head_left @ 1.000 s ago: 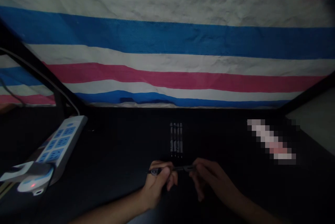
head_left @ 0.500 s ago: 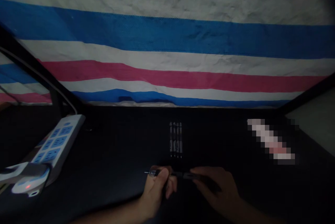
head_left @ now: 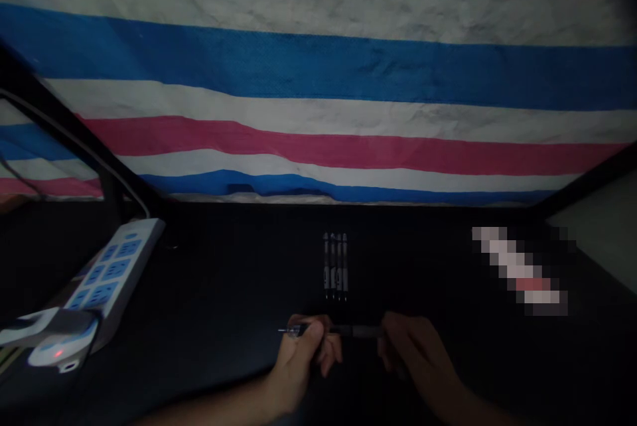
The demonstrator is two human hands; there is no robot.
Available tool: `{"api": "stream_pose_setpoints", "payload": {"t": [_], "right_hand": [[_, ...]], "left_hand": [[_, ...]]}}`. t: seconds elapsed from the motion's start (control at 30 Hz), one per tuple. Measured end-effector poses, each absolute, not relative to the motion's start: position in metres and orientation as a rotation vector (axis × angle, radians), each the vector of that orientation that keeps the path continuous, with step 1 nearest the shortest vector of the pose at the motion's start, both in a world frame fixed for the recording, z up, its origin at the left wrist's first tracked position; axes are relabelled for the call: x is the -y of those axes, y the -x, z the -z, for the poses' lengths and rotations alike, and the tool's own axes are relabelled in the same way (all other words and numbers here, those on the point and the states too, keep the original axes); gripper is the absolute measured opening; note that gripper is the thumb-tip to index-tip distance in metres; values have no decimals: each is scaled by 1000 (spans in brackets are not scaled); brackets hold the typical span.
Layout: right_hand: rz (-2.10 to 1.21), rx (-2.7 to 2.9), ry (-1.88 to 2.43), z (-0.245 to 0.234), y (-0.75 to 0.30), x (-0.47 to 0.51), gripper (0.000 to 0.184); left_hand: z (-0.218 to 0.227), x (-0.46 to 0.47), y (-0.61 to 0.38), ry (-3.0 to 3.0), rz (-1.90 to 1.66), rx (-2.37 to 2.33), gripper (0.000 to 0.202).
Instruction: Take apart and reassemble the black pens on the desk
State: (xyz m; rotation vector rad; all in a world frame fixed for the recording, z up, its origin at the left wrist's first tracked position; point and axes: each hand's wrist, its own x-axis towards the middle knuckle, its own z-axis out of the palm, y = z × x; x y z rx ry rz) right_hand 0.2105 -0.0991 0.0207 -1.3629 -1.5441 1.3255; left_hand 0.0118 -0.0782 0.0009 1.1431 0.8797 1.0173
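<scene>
A dark pen (head_left: 348, 331) lies level between my two hands, its thin pointed end sticking out to the left. My left hand (head_left: 301, 353) is closed round its clear left part, thumb on top. At the pen's right end, the fingers of my right hand (head_left: 415, 350) are closed on it; that end is hidden inside them. Just beyond my hands, several similar pens (head_left: 336, 267) lie side by side on the black table (head_left: 239, 280), points toward me.
A white power strip (head_left: 127, 273) with blue sockets and a plugged-in adapter (head_left: 54, 326) lies on the left. To the right is a blurred-out pale and red strip (head_left: 517, 270). A striped tarp (head_left: 348, 74) hangs behind the table.
My right hand has shifted to the right end of the pen, its fingers curling in more. The left hand keeps its hold, nearly still. The row of pens has not moved.
</scene>
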Motion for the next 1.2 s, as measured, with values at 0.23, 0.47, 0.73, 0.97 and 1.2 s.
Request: {"api": "stream_pose_setpoints", "payload": {"t": [0.23,0.47,0.73,0.97,1.2], "right_hand": [[-1381,1441,1286,-26,-209,98,32],[-1461,1349,1259,-25,-207,99,25],[-1457,1310,1236,-25,-209,97,23],[-1430,1336,1332,-27,-207,91,34],[-1495,1043,1184,-21,-213,89,7]], "left_hand": [[-2,77,-12,-1119,-1021,-858,67],[2,74,-11,-1130,-1016,-837,66],[2,73,-11,-1125,-1010,-831,65],[2,69,-12,-1108,-999,-849,65],[6,67,-10,-1077,-1011,-865,64]]}}
